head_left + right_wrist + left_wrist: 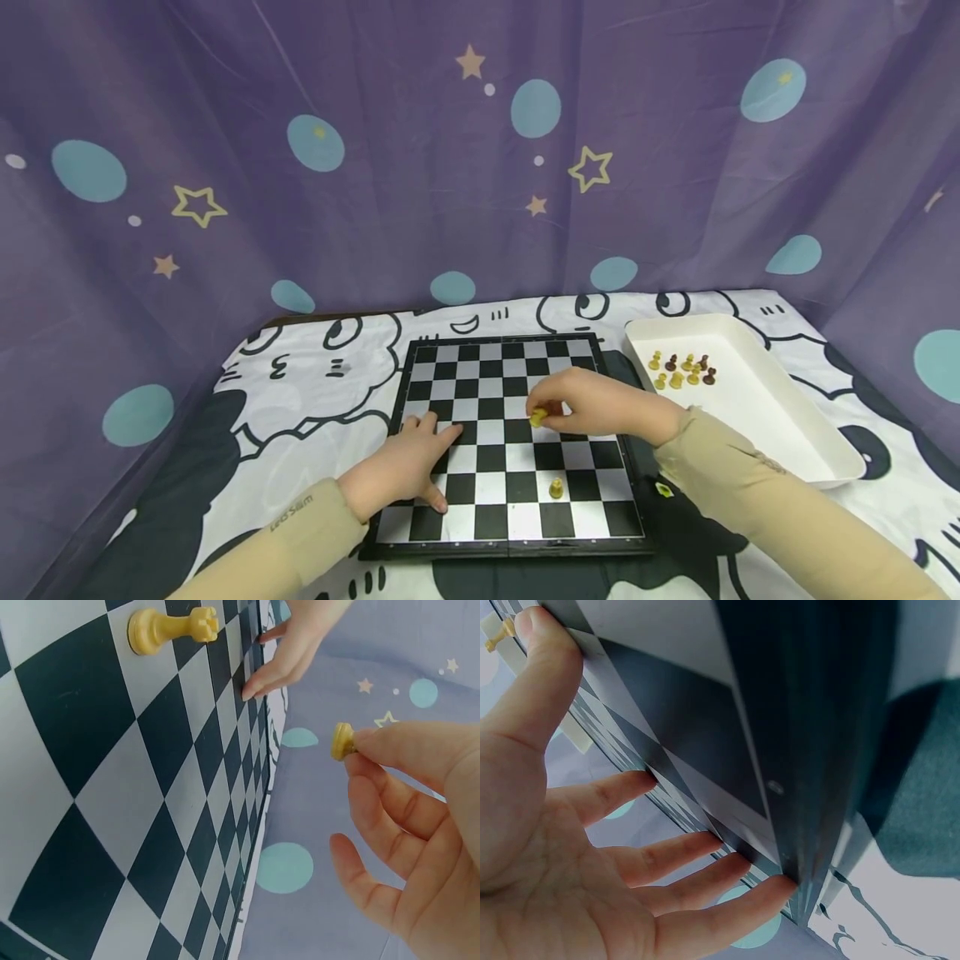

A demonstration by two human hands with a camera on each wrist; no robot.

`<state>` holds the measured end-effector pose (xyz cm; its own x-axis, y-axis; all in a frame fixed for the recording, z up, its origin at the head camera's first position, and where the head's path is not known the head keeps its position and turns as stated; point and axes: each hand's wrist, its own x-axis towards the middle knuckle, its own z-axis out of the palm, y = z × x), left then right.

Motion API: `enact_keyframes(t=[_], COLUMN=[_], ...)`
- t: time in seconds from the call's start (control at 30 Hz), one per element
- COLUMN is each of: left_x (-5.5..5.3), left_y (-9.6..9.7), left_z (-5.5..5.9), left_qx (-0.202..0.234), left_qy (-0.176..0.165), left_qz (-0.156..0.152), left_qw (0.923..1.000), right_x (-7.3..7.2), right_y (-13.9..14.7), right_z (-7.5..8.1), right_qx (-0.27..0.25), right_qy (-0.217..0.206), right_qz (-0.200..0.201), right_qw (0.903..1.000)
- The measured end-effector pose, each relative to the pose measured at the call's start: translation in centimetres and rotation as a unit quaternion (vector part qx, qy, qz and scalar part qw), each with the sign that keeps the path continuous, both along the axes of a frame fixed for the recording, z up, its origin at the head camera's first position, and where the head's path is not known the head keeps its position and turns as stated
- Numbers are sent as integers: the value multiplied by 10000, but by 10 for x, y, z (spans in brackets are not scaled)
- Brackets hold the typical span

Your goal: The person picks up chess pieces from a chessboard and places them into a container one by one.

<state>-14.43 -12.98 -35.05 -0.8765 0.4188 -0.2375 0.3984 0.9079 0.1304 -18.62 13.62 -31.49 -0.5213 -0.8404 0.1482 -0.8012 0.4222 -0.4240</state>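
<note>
A black-and-white chessboard [491,456] lies on the cloth. My left hand [401,467] rests its spread fingertips on the board's left side; in the left wrist view this hand [592,862] has its fingers extended and grips nothing. Between thumb and fingers, my right hand [592,404] pinches a yellow chess piece [537,417] above the right half of the board. The right wrist view shows that piece's round base [342,742], while its top is hidden in the fingers. A yellow rook [172,628] stands upright on the near right part of the board.
A white tray [780,417] stands right of the board, with several yellow and dark brown chess pieces [677,380] at its far left end. A small yellow-green patch [664,490] shows beside the right forearm. A purple curtain [420,225] hangs behind.
</note>
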Motion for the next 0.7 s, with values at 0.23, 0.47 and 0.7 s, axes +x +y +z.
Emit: enact_keyframes(t=[0.23, 0.47, 0.7], left_x=[0, 0, 0], left_y=[-1, -1, -1], left_z=[0, 1, 1], left_qx=[2, 9, 0], left_qy=[18, 65, 40], left_qz=[-47, -43, -57], left_qw=[10000, 10000, 10000], right_x=[-1, 1, 1], right_y=[12, 26, 42], right_z=[-2, -6, -7], right_qx=[-128, -183, -212], right_qy=[93, 5, 2], right_qz=[-19, -218, -388], right_qw=[9999, 9996, 9990])
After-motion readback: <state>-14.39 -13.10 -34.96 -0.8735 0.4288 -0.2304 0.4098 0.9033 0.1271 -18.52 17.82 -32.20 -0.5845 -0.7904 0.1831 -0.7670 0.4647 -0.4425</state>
